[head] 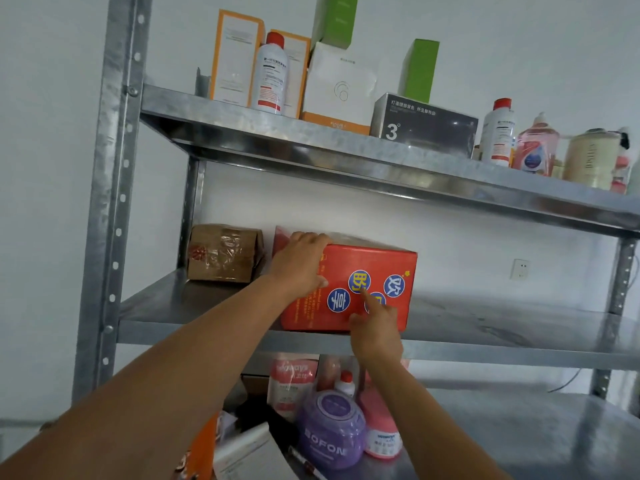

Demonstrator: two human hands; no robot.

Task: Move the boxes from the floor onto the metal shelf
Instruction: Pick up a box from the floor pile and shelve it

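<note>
Beneath left fingers (309, 238), against right fingers (369, 300): red box (382, 265)

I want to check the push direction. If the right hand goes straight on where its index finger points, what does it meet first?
The front face of the red box, near its blue round stickers. The right hand may already touch it; depth is unclear.

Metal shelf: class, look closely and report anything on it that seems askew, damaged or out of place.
On the metal shelf, middle tier, the brown box at the left looks crumpled, its tape wrinkled. Beside it, the red box shows printed characters lying tilted, so it may rest on its side. Nothing looks spilled.
</note>
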